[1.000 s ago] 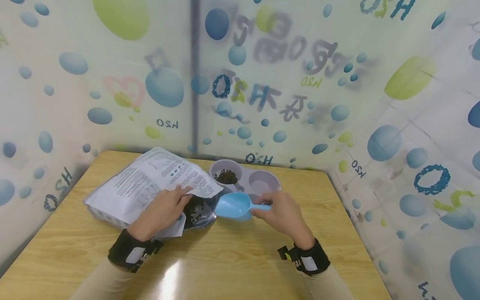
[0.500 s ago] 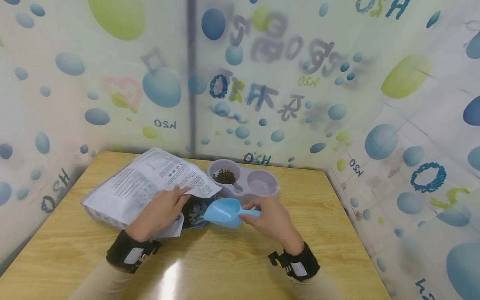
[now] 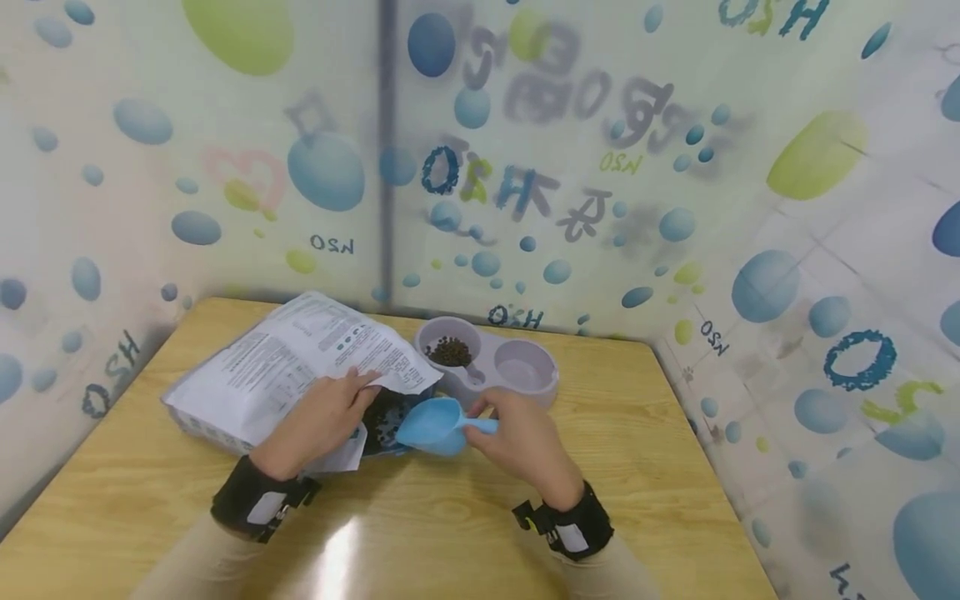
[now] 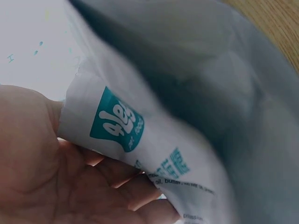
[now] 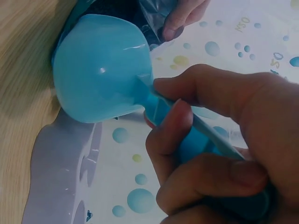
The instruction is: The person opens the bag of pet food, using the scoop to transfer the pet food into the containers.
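Note:
A large white printed bag point(image 3: 300, 358) lies on its side with its mouth facing right, dark pellets point(image 3: 386, 421) showing inside. My left hand point(image 3: 322, 417) grips the upper edge of that mouth and lifts it; in the left wrist view the thumb goes behind the printed bag flap point(image 4: 117, 121). My right hand point(image 3: 517, 437) holds a light blue scoop point(image 3: 433, 425) by its handle, fingers curled around it in the right wrist view. The scoop's tip is right at the bag's mouth. From the head view, the bowl of the scoop looks to hold no pellets.
Behind the scoop stands a grey double pet bowl point(image 3: 487, 358). Brown pellets point(image 3: 448, 352) lie in its left hollow; none show in the right one. All sit on a wooden table point(image 3: 420, 533) against a wall point(image 3: 480, 167) patterned with blue and green spots.
My right hand has carried the scoop leftward and slightly down, from in front of the bowl to the bag's mouth. My left hand has kept its grip on the bag.

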The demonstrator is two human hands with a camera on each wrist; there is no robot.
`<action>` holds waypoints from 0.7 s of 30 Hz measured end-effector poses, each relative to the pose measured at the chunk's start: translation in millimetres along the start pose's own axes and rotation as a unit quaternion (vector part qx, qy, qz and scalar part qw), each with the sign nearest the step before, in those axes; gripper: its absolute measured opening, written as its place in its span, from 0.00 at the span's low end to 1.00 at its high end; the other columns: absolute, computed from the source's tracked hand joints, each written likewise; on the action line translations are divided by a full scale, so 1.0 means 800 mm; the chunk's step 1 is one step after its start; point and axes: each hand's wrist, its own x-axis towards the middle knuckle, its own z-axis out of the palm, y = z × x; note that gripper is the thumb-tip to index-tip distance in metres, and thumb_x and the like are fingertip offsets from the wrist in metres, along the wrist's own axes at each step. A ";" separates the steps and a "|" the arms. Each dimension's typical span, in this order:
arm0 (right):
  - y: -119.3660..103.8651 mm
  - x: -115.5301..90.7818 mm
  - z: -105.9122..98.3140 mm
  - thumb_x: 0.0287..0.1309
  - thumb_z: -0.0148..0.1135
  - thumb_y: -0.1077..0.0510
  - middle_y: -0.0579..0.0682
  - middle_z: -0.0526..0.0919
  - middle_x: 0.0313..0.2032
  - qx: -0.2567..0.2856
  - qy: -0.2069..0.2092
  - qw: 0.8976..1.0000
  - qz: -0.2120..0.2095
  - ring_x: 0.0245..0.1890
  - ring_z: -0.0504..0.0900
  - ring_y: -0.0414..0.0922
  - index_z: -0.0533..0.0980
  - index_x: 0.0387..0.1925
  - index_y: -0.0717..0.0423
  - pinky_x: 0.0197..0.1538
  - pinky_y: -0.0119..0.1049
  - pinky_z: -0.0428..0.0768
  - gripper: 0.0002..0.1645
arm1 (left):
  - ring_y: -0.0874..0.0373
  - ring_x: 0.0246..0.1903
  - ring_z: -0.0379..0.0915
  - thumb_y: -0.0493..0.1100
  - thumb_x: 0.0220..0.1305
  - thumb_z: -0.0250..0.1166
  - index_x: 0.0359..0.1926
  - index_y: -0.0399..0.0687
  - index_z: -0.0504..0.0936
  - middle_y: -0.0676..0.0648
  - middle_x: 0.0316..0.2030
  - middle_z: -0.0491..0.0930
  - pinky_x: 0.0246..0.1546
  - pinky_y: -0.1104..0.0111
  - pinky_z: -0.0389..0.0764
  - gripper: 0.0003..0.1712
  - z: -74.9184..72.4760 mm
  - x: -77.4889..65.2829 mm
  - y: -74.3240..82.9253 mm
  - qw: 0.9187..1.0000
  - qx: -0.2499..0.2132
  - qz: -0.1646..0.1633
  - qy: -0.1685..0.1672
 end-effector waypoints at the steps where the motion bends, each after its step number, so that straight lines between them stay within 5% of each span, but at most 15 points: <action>1: -0.001 0.001 0.001 0.70 0.83 0.50 0.41 0.92 0.37 -0.003 0.005 1.000 -0.003 0.31 0.83 0.37 0.91 0.45 0.45 0.34 0.34 0.81 0.08 | 0.40 0.54 0.88 0.49 0.95 0.52 0.81 0.37 0.80 0.18 0.79 0.73 0.36 0.57 0.81 0.29 0.000 0.000 0.000 1.000 0.000 0.000 -0.001; 4: -0.002 0.002 0.004 0.69 0.84 0.49 0.41 0.95 0.41 -0.011 0.015 1.000 -0.010 0.36 0.86 0.38 0.92 0.42 0.44 0.39 0.36 0.84 0.07 | 0.40 0.56 0.88 0.49 0.95 0.52 0.81 0.37 0.81 0.20 0.82 0.69 0.42 0.55 0.84 0.29 0.001 0.001 -0.001 1.000 0.010 0.002 0.001; 8: -0.001 0.002 0.007 0.68 0.84 0.49 0.41 0.96 0.45 -0.011 0.020 1.000 -0.002 0.37 0.86 0.38 0.92 0.41 0.43 0.41 0.37 0.85 0.06 | 0.50 0.31 0.79 0.50 0.95 0.52 0.82 0.37 0.79 0.17 0.63 0.85 0.31 0.60 0.74 0.30 0.002 0.004 -0.001 1.000 -0.003 0.001 -0.001; 11: -0.001 0.001 0.008 0.69 0.84 0.48 0.42 0.96 0.46 -0.010 0.019 1.000 0.009 0.36 0.84 0.38 0.93 0.41 0.43 0.40 0.37 0.83 0.07 | 0.55 0.23 0.67 0.49 0.95 0.51 0.83 0.37 0.78 0.20 0.48 0.86 0.26 0.63 0.68 0.30 0.004 0.006 0.001 1.000 -0.014 0.001 -0.001; 16: -0.002 0.000 0.010 0.68 0.85 0.49 0.43 0.96 0.45 -0.007 0.018 1.000 0.013 0.30 0.79 0.36 0.94 0.42 0.45 0.34 0.33 0.78 0.07 | 0.54 0.26 0.72 0.49 0.95 0.51 0.83 0.36 0.77 0.16 0.77 0.73 0.27 0.63 0.70 0.30 0.004 0.004 0.002 1.000 -0.014 -0.002 -0.008; 21: -0.006 0.000 0.012 0.68 0.85 0.51 0.45 0.97 0.45 0.001 0.021 1.000 0.006 0.25 0.74 0.35 0.94 0.42 0.48 0.30 0.31 0.73 0.07 | 0.35 0.45 0.89 0.47 0.95 0.51 0.82 0.35 0.79 0.19 0.82 0.67 0.37 0.51 0.83 0.29 0.002 0.001 0.001 1.000 -0.003 -0.002 -0.005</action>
